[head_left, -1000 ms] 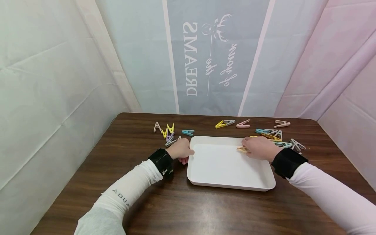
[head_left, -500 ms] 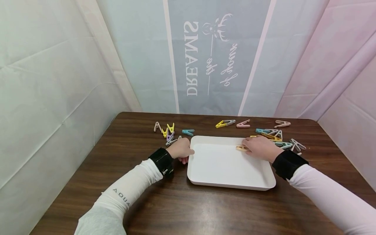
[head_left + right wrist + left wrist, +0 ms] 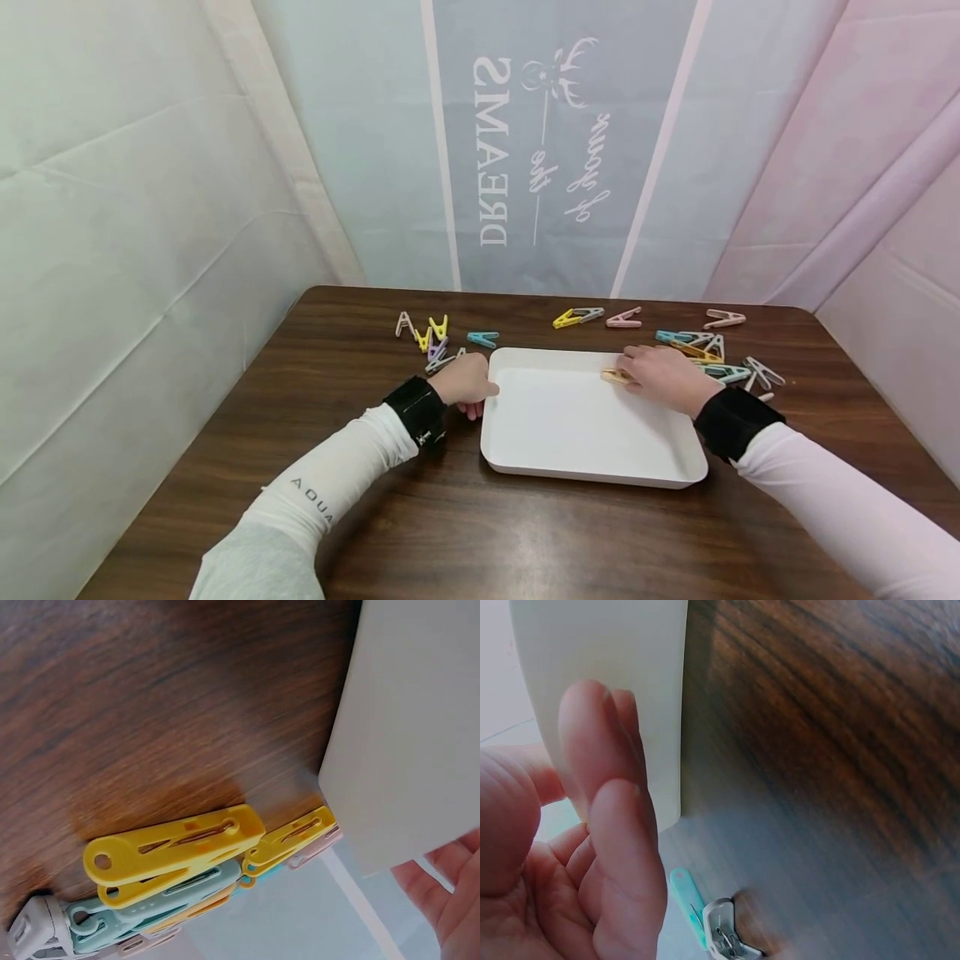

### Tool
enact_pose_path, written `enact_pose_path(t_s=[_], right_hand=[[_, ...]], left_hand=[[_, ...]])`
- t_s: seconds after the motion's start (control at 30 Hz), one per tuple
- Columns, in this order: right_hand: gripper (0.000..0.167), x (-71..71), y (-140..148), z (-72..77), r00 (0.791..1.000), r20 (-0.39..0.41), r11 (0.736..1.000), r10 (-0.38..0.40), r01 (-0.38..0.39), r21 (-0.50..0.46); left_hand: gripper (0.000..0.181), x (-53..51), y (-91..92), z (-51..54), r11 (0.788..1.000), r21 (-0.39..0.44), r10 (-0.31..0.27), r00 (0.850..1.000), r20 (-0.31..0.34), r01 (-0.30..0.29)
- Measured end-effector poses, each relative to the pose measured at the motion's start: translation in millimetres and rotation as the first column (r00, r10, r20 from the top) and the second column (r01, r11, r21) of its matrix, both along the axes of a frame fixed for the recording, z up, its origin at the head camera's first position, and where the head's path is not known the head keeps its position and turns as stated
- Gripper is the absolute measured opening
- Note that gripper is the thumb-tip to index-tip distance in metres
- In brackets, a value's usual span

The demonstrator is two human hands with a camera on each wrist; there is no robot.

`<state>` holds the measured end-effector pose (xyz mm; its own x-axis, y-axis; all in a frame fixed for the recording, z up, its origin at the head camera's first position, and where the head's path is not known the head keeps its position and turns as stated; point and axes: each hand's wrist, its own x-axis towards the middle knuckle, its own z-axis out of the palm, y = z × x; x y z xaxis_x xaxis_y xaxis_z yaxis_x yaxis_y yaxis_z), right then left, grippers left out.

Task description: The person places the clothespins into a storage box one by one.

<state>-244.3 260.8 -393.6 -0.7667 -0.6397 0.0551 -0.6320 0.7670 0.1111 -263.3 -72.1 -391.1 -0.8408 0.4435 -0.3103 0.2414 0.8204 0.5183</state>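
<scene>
Left hand (image 3: 463, 381) pinches white tray (image 3: 558, 425)'s left rim; right hand (image 3: 666, 379) is at the peach clip (image 3: 613, 376) inside, near tray's far edge, can't tell if gripping. Looks early: only that clip shows inside, other clips (image 3: 697, 353) lie loose toward table (image 3: 450, 533)'s far edge.

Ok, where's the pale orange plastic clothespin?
In the head view, the pale orange clothespin is inside the white rectangular tray, near its far rim, right of centre, beside the right hand.

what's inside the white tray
A pale orange clothespin, partly hidden by the right hand's grip, shows in the white tray. Anything beneath that hand is covered.
</scene>
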Motion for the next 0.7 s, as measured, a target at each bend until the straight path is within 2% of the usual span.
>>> enact_pose_path(t_s=[0.17, 0.33, 0.4, 0.53, 0.7], right_hand=[[0.02, 4.1, 0.6, 7.4, 1.0, -0.01, 0.999, -0.011, 0.01, -0.04], [0.023, 13.0, 15.7, 34.1, 0.992, 0.018, 0.977, -0.124, 0.125, -0.17], [0.024, 15.3, 29.2, 45.4, 0.982, 0.014, 0.957, -0.189, 0.187, -0.221], [0.026, 18.1, 63.6, 59.2, 0.949, 0.004, 0.917, -0.315, 0.306, -0.256], [0.034, 23.1, 111.1, 58.1, 0.91, 0.048, 0.878, -0.412, 0.41, -0.245]], left_hand=[[0.043, -1.7, -0.6, -2.3, 1.0, 0.007, 0.004, 1.0, -0.002, -0.004], [0.042, -1.3, -1.0, -3.4, 1.0, 0.01, -0.002, 1.0, -0.002, 0.002], [0.042, -0.9, -1.2, -2.9, 1.0, 0.008, 0.005, 1.0, -0.001, -0.005], [0.042, 0.0, -1.2, -1.7, 1.0, -0.001, 0.014, 1.0, -0.004, -0.014], [0.041, 1.1, -0.1, -2.2, 1.0, 0.0, -0.002, 1.0, -0.001, 0.002]])
